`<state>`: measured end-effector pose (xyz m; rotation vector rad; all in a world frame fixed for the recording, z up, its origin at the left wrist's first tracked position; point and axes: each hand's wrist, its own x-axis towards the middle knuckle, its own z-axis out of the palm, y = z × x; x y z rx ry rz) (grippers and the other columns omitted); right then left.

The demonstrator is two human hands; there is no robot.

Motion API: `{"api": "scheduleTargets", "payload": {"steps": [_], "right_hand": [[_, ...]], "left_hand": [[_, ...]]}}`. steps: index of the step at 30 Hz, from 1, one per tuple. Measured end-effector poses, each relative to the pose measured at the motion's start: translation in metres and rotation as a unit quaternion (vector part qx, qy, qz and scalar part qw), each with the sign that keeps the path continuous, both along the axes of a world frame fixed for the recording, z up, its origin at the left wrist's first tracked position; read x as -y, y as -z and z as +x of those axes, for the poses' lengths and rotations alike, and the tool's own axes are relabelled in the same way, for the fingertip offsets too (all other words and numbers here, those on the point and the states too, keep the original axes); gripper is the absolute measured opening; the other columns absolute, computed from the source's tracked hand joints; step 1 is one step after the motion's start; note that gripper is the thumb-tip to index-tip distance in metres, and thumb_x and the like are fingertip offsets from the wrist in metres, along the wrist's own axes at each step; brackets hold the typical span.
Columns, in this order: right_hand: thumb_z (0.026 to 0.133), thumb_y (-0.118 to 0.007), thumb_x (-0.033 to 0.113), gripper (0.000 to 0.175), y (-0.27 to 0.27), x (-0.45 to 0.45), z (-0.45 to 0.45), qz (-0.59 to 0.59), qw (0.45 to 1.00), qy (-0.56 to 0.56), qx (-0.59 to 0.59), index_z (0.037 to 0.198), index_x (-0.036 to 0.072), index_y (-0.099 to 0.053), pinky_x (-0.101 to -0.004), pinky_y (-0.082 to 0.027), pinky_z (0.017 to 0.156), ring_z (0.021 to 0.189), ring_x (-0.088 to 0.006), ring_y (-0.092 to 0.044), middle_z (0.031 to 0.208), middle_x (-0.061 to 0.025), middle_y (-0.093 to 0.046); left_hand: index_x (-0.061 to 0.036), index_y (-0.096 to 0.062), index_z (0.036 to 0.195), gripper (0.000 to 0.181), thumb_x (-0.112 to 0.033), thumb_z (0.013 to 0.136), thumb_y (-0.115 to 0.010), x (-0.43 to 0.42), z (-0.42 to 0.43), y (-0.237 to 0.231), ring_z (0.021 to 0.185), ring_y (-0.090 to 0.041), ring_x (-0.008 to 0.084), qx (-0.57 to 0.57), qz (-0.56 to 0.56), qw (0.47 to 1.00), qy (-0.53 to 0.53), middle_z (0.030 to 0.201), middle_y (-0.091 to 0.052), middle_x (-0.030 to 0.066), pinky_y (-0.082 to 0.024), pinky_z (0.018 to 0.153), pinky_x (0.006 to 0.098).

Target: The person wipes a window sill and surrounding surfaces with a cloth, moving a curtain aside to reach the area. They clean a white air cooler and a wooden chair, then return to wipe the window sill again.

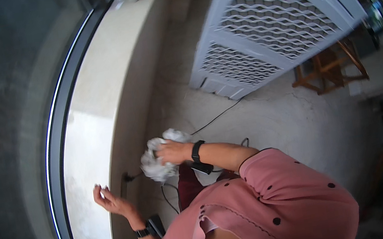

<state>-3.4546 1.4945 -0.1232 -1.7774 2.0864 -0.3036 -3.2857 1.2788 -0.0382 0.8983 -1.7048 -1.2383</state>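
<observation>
Crumpled white material (160, 164), a rag or a thin plastic bag, is gripped in my right hand (174, 151) beside the ledge's inner wall. My fingers sink into its folds, and their tips are partly hidden. Over the inner edge of the pale windowsill ledge (87, 147) is my left hand (112, 203), holding nothing, with its fingers loosely bent and apart. Whether it touches the ledge I cannot tell. The ledge surface looks shiny in places and has a brownish smudge.
A dark window frame (61, 102) borders the ledge. Ahead stands a large grey air cooler (238, 33) with slatted grilles. A black cable (217, 116) crosses the concrete floor (271, 122). A plug (128, 177) sits at the wall. A wooden chair (330, 67) stands at right.
</observation>
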Motion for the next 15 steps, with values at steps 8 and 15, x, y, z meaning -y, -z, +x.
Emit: {"api": "scheduleTargets", "payload": {"steps": [8,15], "right_hand": [[0.080,-0.058,0.020,0.025,0.031,-0.460,0.059,0.116,0.793,0.598,0.033,0.101,0.020,-0.072,-0.0441,-0.052,0.085,0.098,-0.0330,-0.065,0.101,-0.0119,-0.069],[0.069,-0.072,0.021,0.038,-0.005,-0.705,0.228,0.095,0.580,0.809,0.015,0.107,0.021,-0.073,-0.0449,-0.053,0.087,0.096,-0.0361,-0.064,0.099,-0.0177,-0.068]], "left_hand": [[-0.0027,-0.057,0.112,0.016,-0.014,0.100,-0.055,-0.151,0.015,0.024,0.097,-0.054,0.0141,-0.024,0.034,0.992,0.120,0.107,-0.057,0.0049,-0.046,0.086,0.0296],[-0.0025,-0.060,0.102,0.012,-0.006,0.091,-0.064,-0.299,-0.063,0.012,0.098,-0.055,0.0148,0.041,0.102,0.943,0.315,0.105,-0.057,0.0058,-0.048,0.084,0.0286]]}}
